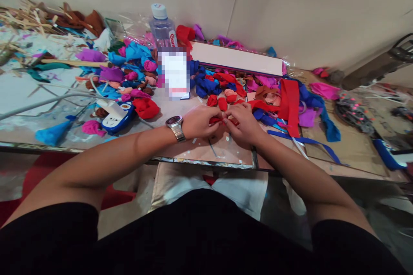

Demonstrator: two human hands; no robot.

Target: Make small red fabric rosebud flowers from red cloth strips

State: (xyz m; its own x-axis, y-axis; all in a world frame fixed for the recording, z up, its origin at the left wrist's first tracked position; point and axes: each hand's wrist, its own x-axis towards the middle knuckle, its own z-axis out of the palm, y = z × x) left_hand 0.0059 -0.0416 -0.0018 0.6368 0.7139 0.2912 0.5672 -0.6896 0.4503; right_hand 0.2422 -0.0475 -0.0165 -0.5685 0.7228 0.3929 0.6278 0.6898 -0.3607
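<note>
My left hand [200, 122], with a metal-band watch [176, 128] on its wrist, and my right hand [244, 124] meet over the table's front part. Both hands have their fingertips pinched on a small piece of red crepe paper [217, 119], partly hidden by the fingers. Just beyond them lie small red paper rolls [222, 103] and a peach one [230, 95]. Blue crumpled paper [206, 85] is heaped behind these. A wide red crepe strip [290, 109] hangs over the pile right of my right hand.
At the left are a power strip [118, 118] with a cable, green-handled pliers [48, 68] and several coloured paper pieces. A phone [176, 75] leans against a plastic bottle [161, 28]. A long white box [237, 58] lies along the wall. Cardboard [348, 150] covers the right side.
</note>
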